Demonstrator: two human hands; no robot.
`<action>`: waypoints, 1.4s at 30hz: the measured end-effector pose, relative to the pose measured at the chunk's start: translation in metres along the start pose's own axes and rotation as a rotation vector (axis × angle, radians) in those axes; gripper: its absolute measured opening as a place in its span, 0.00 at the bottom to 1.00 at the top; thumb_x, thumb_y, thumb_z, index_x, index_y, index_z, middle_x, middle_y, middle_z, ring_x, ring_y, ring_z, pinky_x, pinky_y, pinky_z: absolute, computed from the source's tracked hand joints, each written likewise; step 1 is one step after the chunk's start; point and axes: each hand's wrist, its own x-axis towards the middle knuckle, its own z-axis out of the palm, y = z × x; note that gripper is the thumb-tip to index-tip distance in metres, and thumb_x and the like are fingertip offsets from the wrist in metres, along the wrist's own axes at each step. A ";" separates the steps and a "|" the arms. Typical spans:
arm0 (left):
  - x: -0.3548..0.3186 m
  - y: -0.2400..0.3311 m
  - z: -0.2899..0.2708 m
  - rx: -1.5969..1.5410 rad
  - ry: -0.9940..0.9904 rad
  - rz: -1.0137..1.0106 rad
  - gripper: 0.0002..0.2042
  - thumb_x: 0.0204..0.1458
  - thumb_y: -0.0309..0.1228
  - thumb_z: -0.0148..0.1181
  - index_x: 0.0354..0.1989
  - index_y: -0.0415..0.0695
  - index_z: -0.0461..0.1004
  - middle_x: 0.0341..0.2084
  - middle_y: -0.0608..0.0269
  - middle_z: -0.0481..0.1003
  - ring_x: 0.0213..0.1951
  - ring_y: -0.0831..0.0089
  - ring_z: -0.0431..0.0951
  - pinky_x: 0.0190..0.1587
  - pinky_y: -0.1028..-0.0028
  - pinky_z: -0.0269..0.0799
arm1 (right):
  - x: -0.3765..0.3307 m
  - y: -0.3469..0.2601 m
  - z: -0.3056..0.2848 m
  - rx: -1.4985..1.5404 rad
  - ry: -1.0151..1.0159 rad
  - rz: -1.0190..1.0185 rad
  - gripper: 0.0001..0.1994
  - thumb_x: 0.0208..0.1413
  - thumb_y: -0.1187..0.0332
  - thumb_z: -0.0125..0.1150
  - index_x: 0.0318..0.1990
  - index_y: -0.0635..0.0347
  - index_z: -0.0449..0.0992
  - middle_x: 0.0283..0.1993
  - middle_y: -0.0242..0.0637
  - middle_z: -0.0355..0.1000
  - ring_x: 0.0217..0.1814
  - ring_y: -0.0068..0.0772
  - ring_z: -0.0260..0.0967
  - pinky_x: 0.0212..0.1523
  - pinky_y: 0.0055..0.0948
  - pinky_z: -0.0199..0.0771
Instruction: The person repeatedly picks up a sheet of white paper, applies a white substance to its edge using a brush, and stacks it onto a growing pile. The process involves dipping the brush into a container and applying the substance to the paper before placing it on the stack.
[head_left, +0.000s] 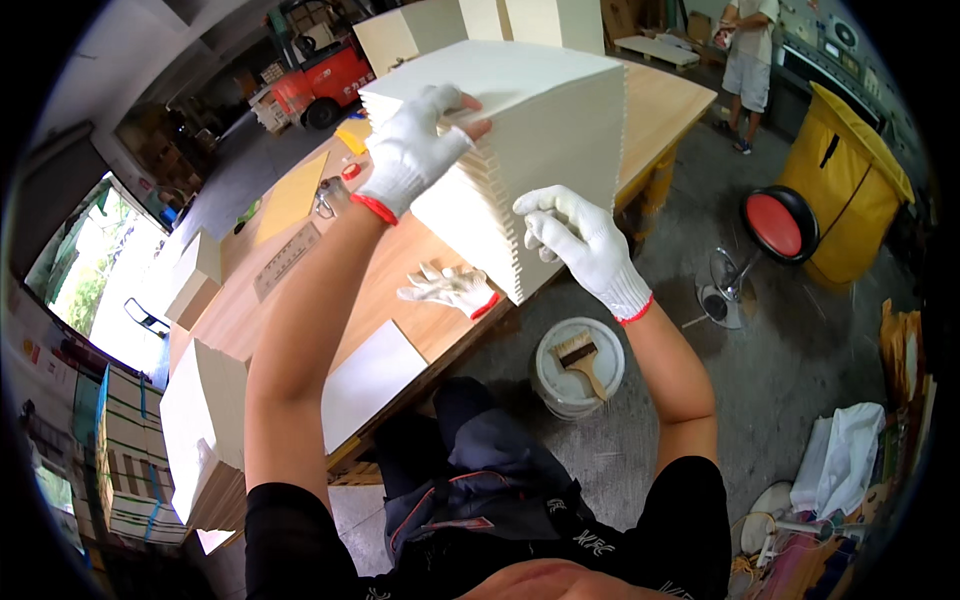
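A tall stack of cream-white sheets stands on the wooden table. My left hand, in a white knit glove with a red cuff, rests on the stack's top near its left edge, fingers curled over the sheets. My right hand, gloved the same way, presses against the stack's near corner, where the sheet edges show as stepped layers. A spare white glove lies on the table just below the stack.
A single white sheet, a ruler, scissors and smaller stacks lie on the table. A white bucket with a brush sits on the floor. A red stool, yellow bin, another person and a red forklift stand beyond.
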 end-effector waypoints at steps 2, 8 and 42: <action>-0.001 -0.015 0.011 -0.143 0.092 0.019 0.23 0.50 0.42 0.65 0.52 0.44 0.73 0.49 0.49 0.76 0.53 0.56 0.74 0.56 0.65 0.68 | -0.016 0.009 -0.003 0.010 0.006 0.049 0.09 0.63 0.71 0.55 0.48 0.61 0.76 0.35 0.25 0.75 0.31 0.11 0.67 0.33 0.16 0.70; -0.134 0.012 0.068 -0.464 0.180 0.006 0.08 0.53 0.27 0.65 0.38 0.39 0.74 0.32 0.60 0.78 0.32 0.76 0.74 0.37 0.76 0.70 | -0.105 0.110 -0.022 -0.040 0.112 0.454 0.12 0.63 0.64 0.56 0.48 0.59 0.77 0.33 0.33 0.76 0.34 0.20 0.72 0.36 0.22 0.72; -0.363 0.006 0.421 -0.085 -1.288 -0.495 0.26 0.49 0.36 0.60 0.59 0.47 0.67 0.52 0.50 0.73 0.54 0.54 0.76 0.48 0.49 0.74 | -0.241 0.371 -0.032 -0.884 -0.435 1.123 0.20 0.58 0.59 0.52 0.56 0.54 0.74 0.50 0.39 0.77 0.50 0.43 0.76 0.42 0.39 0.77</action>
